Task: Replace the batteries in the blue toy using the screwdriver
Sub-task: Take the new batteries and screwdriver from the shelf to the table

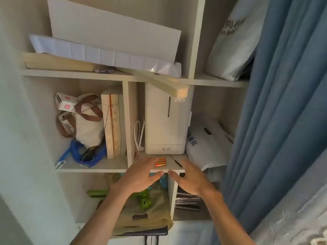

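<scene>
Head view: both hands were raised to a cupboard shelf (99, 167), fingers spread, holding nothing. The left hand (141, 175) hovered beside three orange batteries (160, 162); the right hand (190, 177) was near a thin dark screwdriver (178, 163). No blue toy was identifiable. The task looked barely begun: nothing opened yet.

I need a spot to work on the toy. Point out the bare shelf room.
Little is free. The middle shelf has a bare strip left of the blue cord. The ledge before the white appliance holds the batteries and a thin dark tool, with both hands over it. Elsewhere it is crowded.
</scene>
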